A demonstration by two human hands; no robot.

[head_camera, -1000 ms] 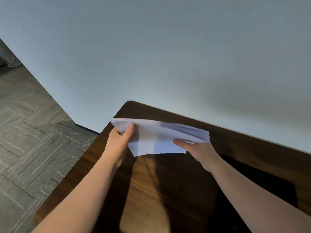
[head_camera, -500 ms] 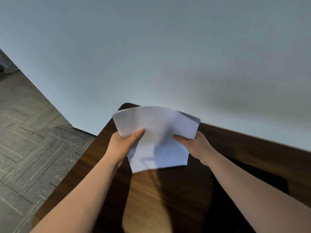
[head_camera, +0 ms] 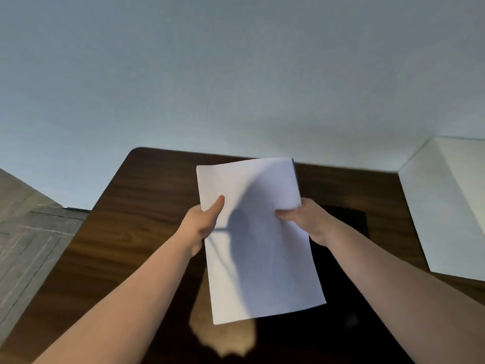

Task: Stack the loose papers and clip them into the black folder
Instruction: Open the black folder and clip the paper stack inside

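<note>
A stack of white papers (head_camera: 258, 237) is held upright above the table, its blank face turned toward me. My left hand (head_camera: 202, 224) grips its left edge with the thumb on the front. My right hand (head_camera: 305, 219) grips the right edge at the same height. The black folder (head_camera: 346, 224) lies flat on the table behind and below the papers, to the right; most of it is hidden by the sheets and my right forearm.
The dark wooden table (head_camera: 136, 211) stands against a pale wall, its rounded far-left corner in view. A white box-like surface (head_camera: 446, 206) stands at the table's right side. Grey patterned floor (head_camera: 29, 240) lies to the left.
The papers have gone from nearly flat and splayed to a squared upright stack facing me, shifted right over the folder. The view turned right, bringing the white surface into sight.
</note>
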